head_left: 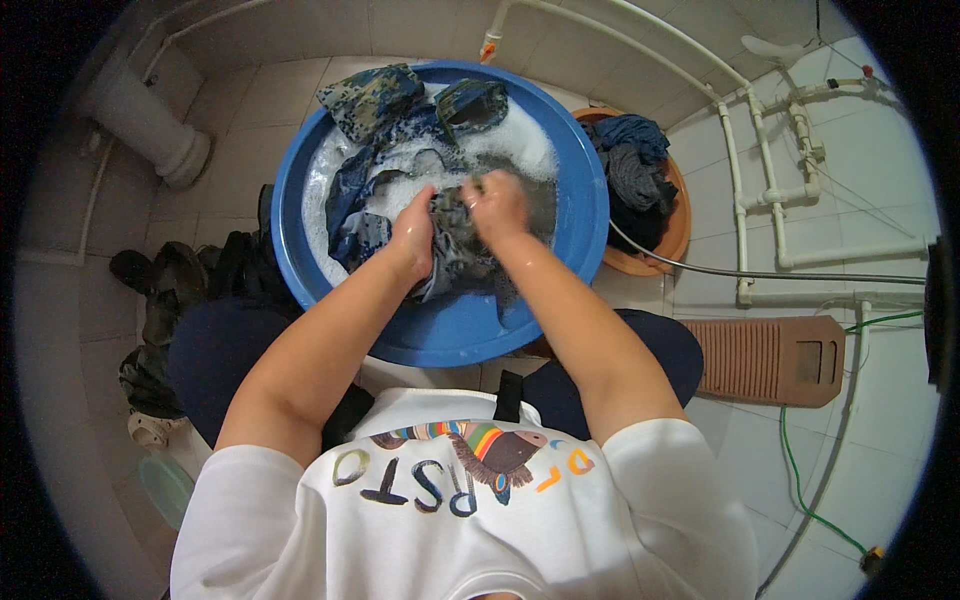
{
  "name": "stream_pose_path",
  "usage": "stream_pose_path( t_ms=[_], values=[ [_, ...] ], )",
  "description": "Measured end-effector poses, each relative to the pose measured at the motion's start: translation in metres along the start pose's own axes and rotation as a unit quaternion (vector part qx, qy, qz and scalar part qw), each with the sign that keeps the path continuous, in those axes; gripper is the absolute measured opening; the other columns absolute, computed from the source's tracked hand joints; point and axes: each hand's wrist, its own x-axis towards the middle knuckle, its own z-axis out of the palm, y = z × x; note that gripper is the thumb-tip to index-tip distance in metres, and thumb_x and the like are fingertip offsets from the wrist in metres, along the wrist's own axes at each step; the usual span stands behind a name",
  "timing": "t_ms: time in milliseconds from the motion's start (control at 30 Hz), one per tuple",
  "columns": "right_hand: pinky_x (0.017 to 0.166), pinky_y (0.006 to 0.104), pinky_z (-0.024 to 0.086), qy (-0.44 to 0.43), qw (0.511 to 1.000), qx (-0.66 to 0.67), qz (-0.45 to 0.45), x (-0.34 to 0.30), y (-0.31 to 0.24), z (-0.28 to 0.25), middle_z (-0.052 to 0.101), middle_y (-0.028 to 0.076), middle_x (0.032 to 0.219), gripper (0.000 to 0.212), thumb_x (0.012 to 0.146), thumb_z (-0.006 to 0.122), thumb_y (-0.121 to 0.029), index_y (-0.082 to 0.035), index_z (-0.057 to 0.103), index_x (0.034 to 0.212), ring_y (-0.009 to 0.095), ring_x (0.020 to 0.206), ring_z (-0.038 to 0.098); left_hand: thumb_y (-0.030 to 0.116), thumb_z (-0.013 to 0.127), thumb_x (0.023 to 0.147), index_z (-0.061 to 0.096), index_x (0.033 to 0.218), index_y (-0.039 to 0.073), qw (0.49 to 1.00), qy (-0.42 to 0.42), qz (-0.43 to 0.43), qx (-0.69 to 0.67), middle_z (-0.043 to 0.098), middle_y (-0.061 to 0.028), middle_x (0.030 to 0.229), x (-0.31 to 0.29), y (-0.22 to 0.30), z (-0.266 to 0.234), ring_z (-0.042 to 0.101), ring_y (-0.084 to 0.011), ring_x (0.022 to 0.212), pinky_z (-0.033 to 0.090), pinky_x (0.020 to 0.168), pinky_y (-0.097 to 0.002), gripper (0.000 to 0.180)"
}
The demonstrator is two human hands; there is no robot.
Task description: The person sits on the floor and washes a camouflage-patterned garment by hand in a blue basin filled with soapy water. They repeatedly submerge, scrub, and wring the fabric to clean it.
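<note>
A large blue basin (592, 180) stands in front of my knees, holding soapy water (530, 135) and wet camouflage clothing. Inside it, my left hand (413, 232) grips one side of a dark camouflage garment (455, 245). My right hand (497, 208), slightly blurred, is closed on the same cloth just to the right. Part of the garment hangs between my hands into the grey water. A camouflage piece (375, 100) drapes over the basin's far left rim, and another fold (472, 105) rises from the foam at the far side. My fingertips are partly hidden by cloth.
An orange-brown basin (680, 225) of dark clothes stands at the right, with a grey hose (760, 273) crossing past it. A brown washboard (770, 360) lies by my right knee. Shoes (160, 275) crowd the left. White pipes (735, 190) run along the right wall.
</note>
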Motion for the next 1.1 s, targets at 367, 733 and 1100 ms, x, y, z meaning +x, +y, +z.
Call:
stream_pose_path(
  t_ms=[367, 733, 1100],
  values=[
    [0.091, 0.0391, 0.035, -0.496, 0.843, -0.116, 0.176, -0.002, 0.106, 0.028, 0.050, 0.025, 0.111, 0.050, 0.081, 0.043, -0.041, 0.002, 0.056, 0.104, 0.038, 0.108, 0.044, 0.020, 0.058, 0.079, 0.034, 0.114, 0.003, 0.994, 0.041, 0.095, 0.040, 0.049, -0.0143, 0.105, 0.056, -0.003, -0.045, 0.054, -0.0247, 0.090, 0.046, 0.072, -0.0384, 0.046],
    [0.078, 0.0353, 0.042, -0.106, 0.930, 0.342, -0.088, -0.007, -0.079, -0.021, 0.054, 0.011, 0.095, 0.023, 0.068, 0.067, -0.027, -0.005, 0.060, 0.072, 0.027, 0.091, 0.052, 0.049, 0.041, 0.084, 0.051, 0.105, 0.012, 0.967, -0.181, 0.095, -0.151, 0.053, -0.0065, 0.103, 0.042, -0.001, -0.048, 0.049, -0.0207, 0.098, 0.038, 0.087, -0.0356, 0.044],
    [0.054, 0.0418, 0.042, -0.029, 0.973, 0.195, 0.120, -0.002, -0.048, -0.029, 0.056, 0.020, 0.066, 0.037, 0.075, 0.054, -0.037, -0.003, 0.056, 0.060, 0.037, 0.062, 0.054, 0.032, 0.051, 0.078, 0.056, 0.086, 0.005, 0.999, 0.033, -0.019, -0.036, 0.059, -0.0100, 0.079, -0.001, 0.003, 0.002, 0.057, -0.0241, 0.074, 0.047, 0.070, -0.0370, 0.029]
  ],
)
